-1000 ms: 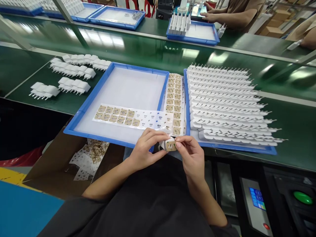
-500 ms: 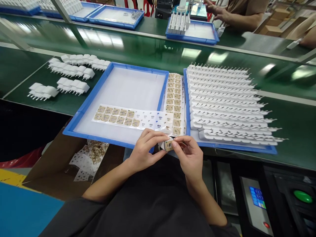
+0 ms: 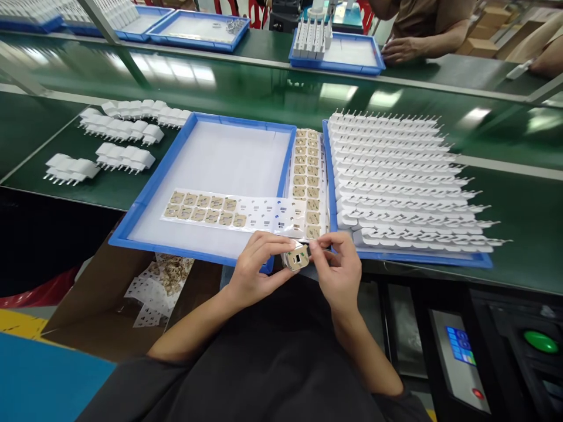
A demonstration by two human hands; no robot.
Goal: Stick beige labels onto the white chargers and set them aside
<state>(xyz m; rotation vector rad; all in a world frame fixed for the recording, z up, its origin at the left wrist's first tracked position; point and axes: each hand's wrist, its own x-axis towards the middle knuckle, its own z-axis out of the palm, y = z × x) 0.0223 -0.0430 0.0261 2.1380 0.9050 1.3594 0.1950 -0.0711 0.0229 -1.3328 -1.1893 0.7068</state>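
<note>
Your left hand (image 3: pixel 253 271) grips a small white plastic plug adapter with a tan sticker on its face (image 3: pixel 297 258), thumb below and fingers above, holding it in front of your dark shirt, just off the near edge of the bench. Your right hand (image 3: pixel 341 271) has thumb and forefinger close together at the adapter's right edge; you cannot tell from here whether they pinch it. Beyond your left hand, a translucent white sheet of tan rounded-square stickers (image 3: pixel 202 208) lies across the near part of a blue-rimmed tray with a white base (image 3: pixel 229 152), its right end overlapping a stack of similar sticker sheets (image 3: pixel 307 176). Right of that stack, rows of white plastic plug adapters (image 3: pixel 396 176) fill a second blue tray (image 3: pixel 426 258), pins pointing right.
</note>
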